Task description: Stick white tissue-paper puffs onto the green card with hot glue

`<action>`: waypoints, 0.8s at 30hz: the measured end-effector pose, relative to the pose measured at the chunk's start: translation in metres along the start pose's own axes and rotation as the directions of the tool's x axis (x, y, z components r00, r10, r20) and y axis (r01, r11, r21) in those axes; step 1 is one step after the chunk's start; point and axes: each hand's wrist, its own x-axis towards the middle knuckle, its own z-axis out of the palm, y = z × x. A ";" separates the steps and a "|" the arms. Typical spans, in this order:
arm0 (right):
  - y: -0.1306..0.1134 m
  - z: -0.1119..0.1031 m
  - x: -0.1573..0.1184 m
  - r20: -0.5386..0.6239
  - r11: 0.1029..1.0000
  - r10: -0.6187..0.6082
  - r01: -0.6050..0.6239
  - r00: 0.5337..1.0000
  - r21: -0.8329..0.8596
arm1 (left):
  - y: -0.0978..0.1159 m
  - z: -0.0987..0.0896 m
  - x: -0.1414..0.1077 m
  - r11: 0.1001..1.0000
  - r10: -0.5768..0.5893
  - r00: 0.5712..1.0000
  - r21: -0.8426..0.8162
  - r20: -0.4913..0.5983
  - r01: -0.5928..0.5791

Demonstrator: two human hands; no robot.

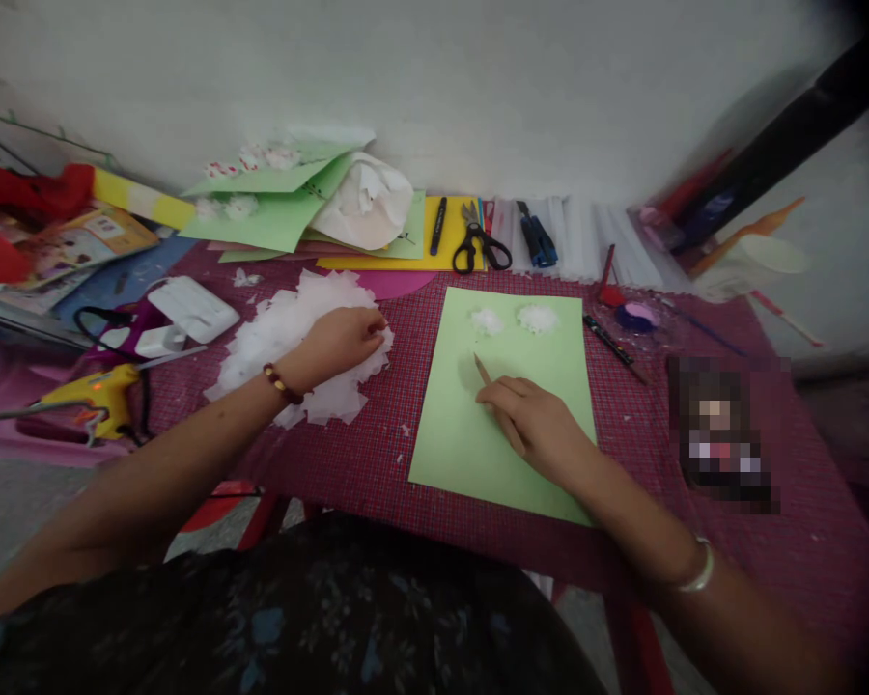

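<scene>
My right hand (pixel 532 420) grips a pointed wooden stick (pixel 483 370) over a light green sheet of paper (pixel 453 425). Two fluffy white tufts, a smaller one (pixel 487 321) and a larger one (pixel 538 319), sit near the top of that sheet. On the left, my left hand (pixel 344 343) is over a heap of thin white paper squares (pixel 333 401). Its fingers are curled together; whether a piece is pinched between them is hidden.
A yellow glue gun (pixel 112 396) and a white plug block (pixel 195 309) lie at left. Behind are folded green cards (pixel 261 217), black-handled scissors (pixel 482 249), a black marker (pixel 438 225) and a blue-black stapler (pixel 537 236). A brush (pixel 615 349) and a blurred-out object (pixel 724 434) lie at right.
</scene>
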 end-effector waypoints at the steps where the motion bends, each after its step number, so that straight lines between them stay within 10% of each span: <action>1: 0.000 -0.001 0.000 -0.022 0.999 0.014 -0.013 1.000 0.037 | 0.000 -0.001 0.000 1.000 0.007 1.000 -0.001 0.003 -0.007; 24: 0.002 -0.003 0.001 -0.053 0.972 0.122 -0.109 0.991 0.207 | -0.004 0.004 0.000 0.999 0.024 0.997 -0.024 -0.068 -0.026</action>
